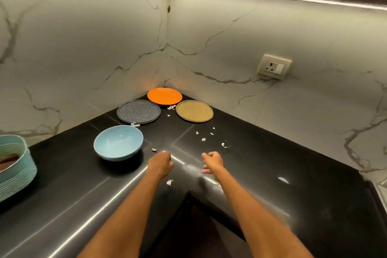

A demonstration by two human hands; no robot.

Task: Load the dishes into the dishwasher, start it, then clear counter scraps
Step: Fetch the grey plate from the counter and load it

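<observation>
A light blue bowl (118,142) stands on the black corner counter (272,163), left of my hands. Behind it lie three plates: a grey speckled plate (138,111), an orange plate (164,95) in the corner, and a tan plate (194,110). Pale scraps (204,139) are scattered between the plates and my hands, with one scrap (169,182) by my left wrist. My left hand (161,163) hovers just right of the bowl with fingers curled under, nothing visible in it. My right hand (212,161) is loosely curled, thumb out, holding nothing.
A teal ribbed basket (16,165) sits at the counter's left edge. Marble walls close the corner, with a wall socket (274,66) on the right wall. The counter's inner front edge runs under my forearms.
</observation>
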